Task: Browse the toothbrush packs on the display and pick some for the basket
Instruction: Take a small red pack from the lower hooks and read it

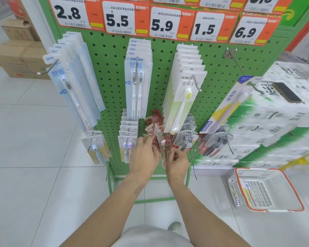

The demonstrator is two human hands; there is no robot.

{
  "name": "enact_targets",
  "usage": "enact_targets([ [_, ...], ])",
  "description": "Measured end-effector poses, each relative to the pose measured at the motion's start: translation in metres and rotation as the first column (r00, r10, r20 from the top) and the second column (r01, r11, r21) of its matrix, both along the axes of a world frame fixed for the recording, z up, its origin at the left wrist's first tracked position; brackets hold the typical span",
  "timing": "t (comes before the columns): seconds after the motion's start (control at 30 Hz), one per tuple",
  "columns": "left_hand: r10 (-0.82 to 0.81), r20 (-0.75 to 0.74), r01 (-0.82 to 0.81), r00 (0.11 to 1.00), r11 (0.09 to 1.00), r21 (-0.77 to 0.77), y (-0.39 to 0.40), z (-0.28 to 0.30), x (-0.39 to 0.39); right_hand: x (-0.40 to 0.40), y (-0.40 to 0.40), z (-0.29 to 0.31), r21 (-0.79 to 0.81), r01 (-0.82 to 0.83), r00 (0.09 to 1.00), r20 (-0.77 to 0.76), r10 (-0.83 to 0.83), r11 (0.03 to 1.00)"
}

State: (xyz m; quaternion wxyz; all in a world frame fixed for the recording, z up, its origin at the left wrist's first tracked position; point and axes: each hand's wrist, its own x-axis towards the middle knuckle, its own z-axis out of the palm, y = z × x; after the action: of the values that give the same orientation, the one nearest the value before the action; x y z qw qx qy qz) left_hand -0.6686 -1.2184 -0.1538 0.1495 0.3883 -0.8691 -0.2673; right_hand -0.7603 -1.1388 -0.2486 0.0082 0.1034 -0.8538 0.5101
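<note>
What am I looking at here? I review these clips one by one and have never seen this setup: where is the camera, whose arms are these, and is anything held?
There is no machine here. The single picture comes from a wide-angle camera worn on a person's head, looking forward and down, so the two bare arms are that person's own. They stand before a green pegboard display with toothbrush packs hanging on hooks under large price tags. Both hands work at the bunch of red packs on a lower hook: the left hand has its fingers on them, and the right hand appears to pinch one; motion blur hides the exact grip. On the floor to the right sits a white basket with an orange rim, already holding one pack. A dark phone-like object lies on stacked white packages beside the display.
</note>
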Motion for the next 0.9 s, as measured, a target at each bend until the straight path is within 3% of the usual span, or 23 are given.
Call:
enact_targets([
  [0.17,-0.003,-0.018,0.002,1.000,0.999,-0.032,0.005,-0.001,0.009,0.008,0.035,-0.010,-0.002,0.019,0.996,0.082,-0.019,1.000],
  [0.27,0.006,-0.200,-0.022,0.980,0.997,-0.075,0.018,0.000,0.026,0.018,0.058,0.000,0.024,0.014,0.996,0.084,-0.016,1.000],
  [0.37,-0.110,-0.340,0.094,0.934,0.994,-0.064,0.033,-0.007,0.046,0.034,0.078,0.020,0.002,-0.027,0.995,0.091,0.027,1.000],
  [0.47,-0.185,-0.173,0.210,0.967,0.969,0.134,0.041,-0.024,0.053,0.049,0.095,0.039,-0.059,-0.068,0.984,0.159,0.077,0.996],
  [0.57,-0.209,-0.017,0.199,0.978,0.900,0.388,0.050,-0.032,0.049,0.056,0.104,0.052,-0.117,-0.185,0.950,0.233,0.208,0.976],
  [0.67,-0.112,-0.128,0.164,0.985,0.830,0.533,0.056,-0.035,0.046,0.056,0.106,0.061,-0.176,-0.242,0.911,0.297,0.285,0.954],
  [0.9,0.077,-0.244,0.090,0.967,0.790,0.606,0.053,-0.033,0.047,0.037,0.108,0.078,-0.291,-0.304,0.832,0.384,0.401,0.907],
])
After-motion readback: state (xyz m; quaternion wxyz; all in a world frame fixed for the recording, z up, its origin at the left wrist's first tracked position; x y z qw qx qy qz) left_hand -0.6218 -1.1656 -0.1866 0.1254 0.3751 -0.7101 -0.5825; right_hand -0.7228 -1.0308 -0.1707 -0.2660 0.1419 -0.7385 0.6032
